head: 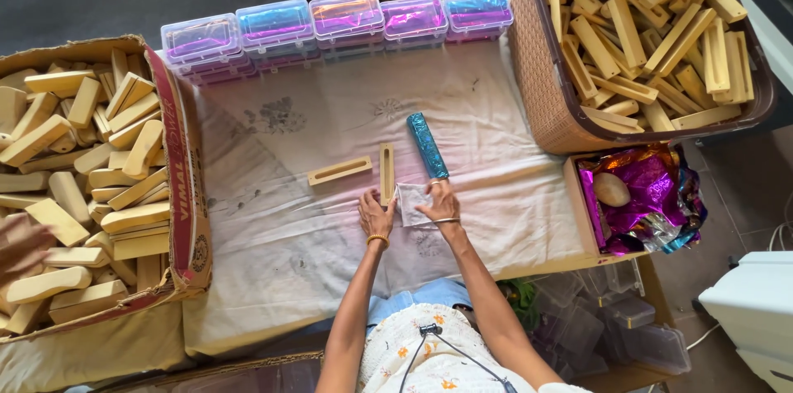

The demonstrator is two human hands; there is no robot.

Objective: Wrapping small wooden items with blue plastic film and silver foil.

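Note:
My left hand [374, 215] lies flat on the cloth-covered table, its fingers at the near end of a slotted wooden block [387, 171] that points away from me. My right hand [438, 201] presses on a small pale sheet [409, 201] lying between both hands. Just beyond my right hand lies a block wrapped in shiny teal foil [427, 145]. A second slotted wooden block [339, 171] rests to the left, apart from both hands.
A cardboard box [186, 186] of plain wooden blocks stands at the left, a woven basket [537, 71] of slotted blocks at the back right. Clear plastic cases [347, 17] line the far edge. A small box of coloured foil [644, 195] sits at the right.

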